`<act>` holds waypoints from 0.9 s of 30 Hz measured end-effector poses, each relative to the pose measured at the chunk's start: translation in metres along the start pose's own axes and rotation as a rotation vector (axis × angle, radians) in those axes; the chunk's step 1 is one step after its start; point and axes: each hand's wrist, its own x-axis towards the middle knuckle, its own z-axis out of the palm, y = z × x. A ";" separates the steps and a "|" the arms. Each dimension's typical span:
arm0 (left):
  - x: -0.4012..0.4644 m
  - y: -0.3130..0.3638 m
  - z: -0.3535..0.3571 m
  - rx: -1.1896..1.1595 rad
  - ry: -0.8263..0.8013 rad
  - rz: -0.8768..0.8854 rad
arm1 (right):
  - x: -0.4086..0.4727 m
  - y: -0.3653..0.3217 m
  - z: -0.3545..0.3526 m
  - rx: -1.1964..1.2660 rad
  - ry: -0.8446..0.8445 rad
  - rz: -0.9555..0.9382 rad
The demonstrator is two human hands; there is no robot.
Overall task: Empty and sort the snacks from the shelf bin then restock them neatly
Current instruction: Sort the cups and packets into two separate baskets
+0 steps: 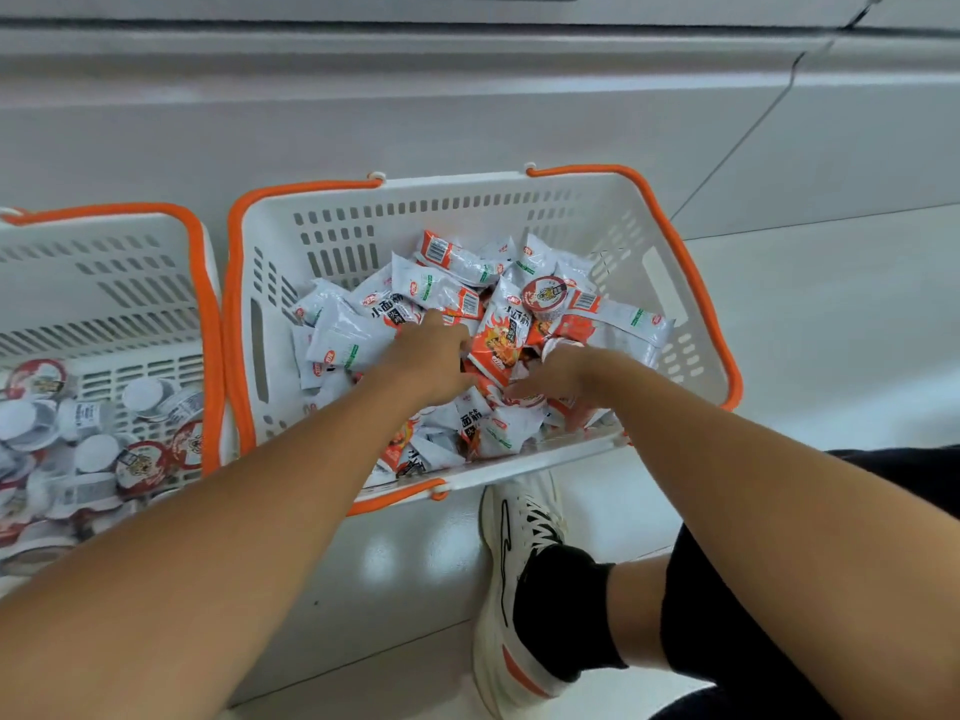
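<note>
Reaching into basket [670,283]: both hands, bare forearms, over the snack pile.

Basket: white moulded plastic, rectangular with rounded corners, slotted walls, orange rope-like handles folded along the rim; tilted on a glossy pale floor [831,330], near a grey panel.

Contents: packets [441,291], a loose heap; crinkled glossy film, white with orange-red flame print, barcodes and green marks, pillow-shaped, lying at all angles, many overlapping. One cup [544,298] on top of the heap toward the far right; small, round, foil lid printed red and white.

Left hand [431,350]: palm down on the packets at mid-heap, fingers curled into them; grip partly closed, whether any one packet is actually held cannot be told.

Right hand [550,379]: palm down just right of the left hand, fingers bent down among packets near the front wall; fingertips buried, so grip state and hold cannot be told. White rounded object showing at its far edge, kind unclear.

Second basket [156,283]: same white slotted plastic and orange trim, just left of the first, sides close together. Contents: cups [93,433], many, round, clear-walled with foil lids, some lids up, some pale bases up, piled loosely in the near half.

Also in view: white laced shoe [519,563] with black sock, on the floor below the first basket.
</note>
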 end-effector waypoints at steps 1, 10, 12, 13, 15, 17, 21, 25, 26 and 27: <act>0.000 0.000 -0.001 -0.036 0.003 0.005 | 0.001 0.000 0.007 -0.012 0.014 -0.029; 0.004 0.008 -0.002 -0.167 -0.169 0.038 | -0.004 0.001 -0.006 0.119 -0.065 -0.083; 0.004 0.007 0.004 -0.178 -0.212 0.040 | -0.001 0.006 0.006 0.188 -0.086 -0.065; 0.004 0.008 0.005 -0.182 -0.177 0.029 | 0.002 0.008 0.008 0.203 -0.052 -0.067; 0.003 0.012 0.001 -0.158 0.008 0.025 | 0.003 0.008 -0.003 0.200 0.066 -0.106; -0.001 0.023 -0.011 -0.191 0.136 0.116 | -0.002 0.003 -0.032 0.132 0.149 -0.140; -0.018 0.066 -0.023 0.040 -0.191 0.399 | -0.014 -0.005 -0.071 -0.223 0.250 -0.070; -0.024 0.067 -0.001 0.513 -0.332 0.372 | -0.004 0.007 -0.036 -0.317 0.182 -0.084; -0.024 0.061 0.000 0.548 -0.325 0.352 | 0.000 0.010 -0.027 -0.347 0.206 -0.120; -0.024 0.056 -0.002 0.579 -0.307 0.330 | 0.005 0.012 -0.021 -0.394 0.242 -0.151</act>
